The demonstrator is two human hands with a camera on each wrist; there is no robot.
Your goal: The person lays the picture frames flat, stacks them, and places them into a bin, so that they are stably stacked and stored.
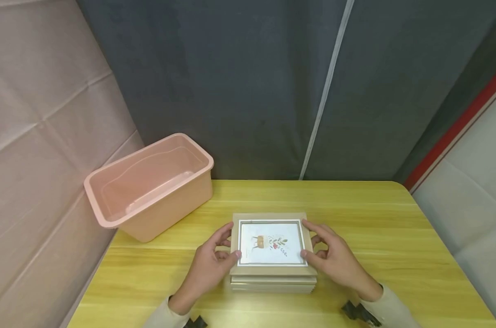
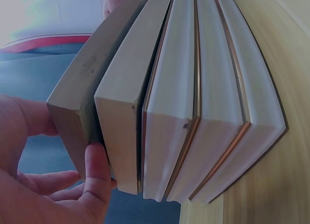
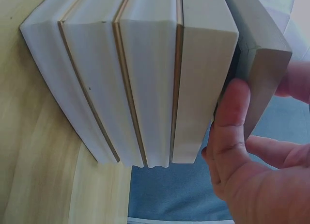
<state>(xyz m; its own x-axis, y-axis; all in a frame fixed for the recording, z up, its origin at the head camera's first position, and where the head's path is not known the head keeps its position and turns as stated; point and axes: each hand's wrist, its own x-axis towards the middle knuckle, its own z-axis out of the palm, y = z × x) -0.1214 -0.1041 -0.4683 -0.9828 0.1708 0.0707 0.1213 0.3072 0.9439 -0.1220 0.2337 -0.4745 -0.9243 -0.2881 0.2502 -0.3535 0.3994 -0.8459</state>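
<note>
A stack of several picture frames (image 1: 273,285) lies on the table, with light frames and thin brown backings visible along its edges. The topmost is a small white picture frame (image 1: 252,259) showing an animal and a leafy sprig. My left hand (image 1: 210,262) pinches its left side, and my right hand (image 1: 337,256) pinches its right side. In the left wrist view, the top frame (image 2: 94,66) stands slightly apart from the frame below (image 2: 121,95), with fingers around its edge. The right wrist view has the same dark gap beside the top frame (image 3: 264,56).
A pink plastic bin (image 1: 174,207) stands at the table's back left, its inside visible. The yellow wood-grain table (image 1: 375,228) extends around the stack. Behind it hangs a dark grey curtain (image 1: 231,91), with pale cloth (image 1: 47,159) on the left.
</note>
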